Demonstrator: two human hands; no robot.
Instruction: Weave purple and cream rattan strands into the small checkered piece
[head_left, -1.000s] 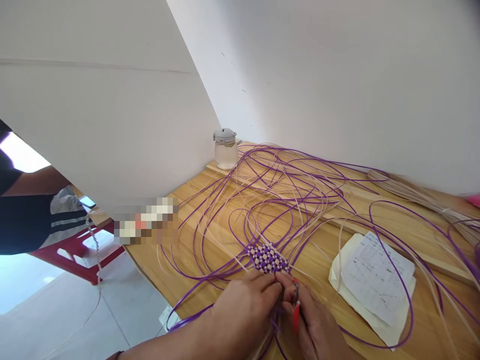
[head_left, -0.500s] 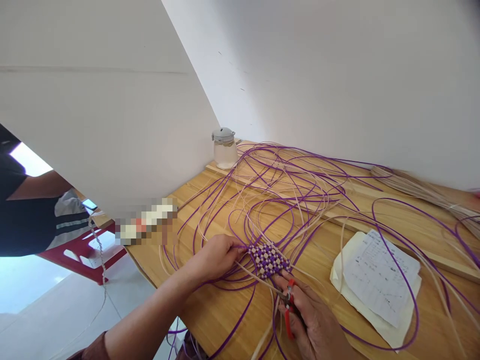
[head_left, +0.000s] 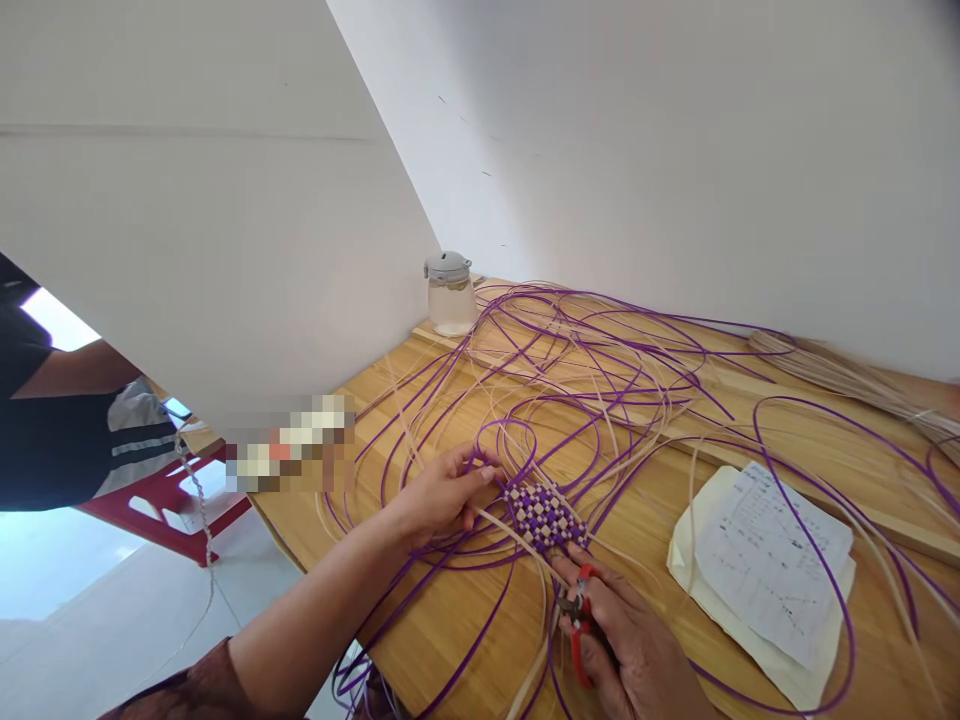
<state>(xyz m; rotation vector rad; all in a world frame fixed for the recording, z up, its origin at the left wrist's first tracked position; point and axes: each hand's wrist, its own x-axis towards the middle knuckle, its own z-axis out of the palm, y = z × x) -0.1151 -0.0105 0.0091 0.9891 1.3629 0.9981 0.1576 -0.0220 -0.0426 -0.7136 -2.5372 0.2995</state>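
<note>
A small checkered mat (head_left: 545, 516) of purple and natural strands lies on the wooden table, with long loose ends spreading from all sides. At its left corner, my left hand (head_left: 448, 492) is closed, thumb against fingers, on a purple strand (head_left: 486, 455); the exact grip is partly hidden. A pale strand (head_left: 517, 537) runs from below that hand toward the other one. My right hand (head_left: 626, 635) is wrapped round red-handled pliers (head_left: 577, 645), their small metal jaws pointing left. Its outstretched fingertips touch the mat's lower right edge.
Tangled purple and pale strands (head_left: 570, 330) cover the back of the table (head_left: 442, 650). A lidded glass jar (head_left: 451, 300) stands by the wall. Papers with handwriting (head_left: 772, 560) lie at right, near a strand bundle (head_left: 847, 380). Another person's arm (head_left: 79, 370) and a red stool (head_left: 172, 515) are at left.
My left hand has risen slightly and turned, its thumb now on top, drawing away from the mat's left corner. The right hand and pliers stay nearly in place.
</note>
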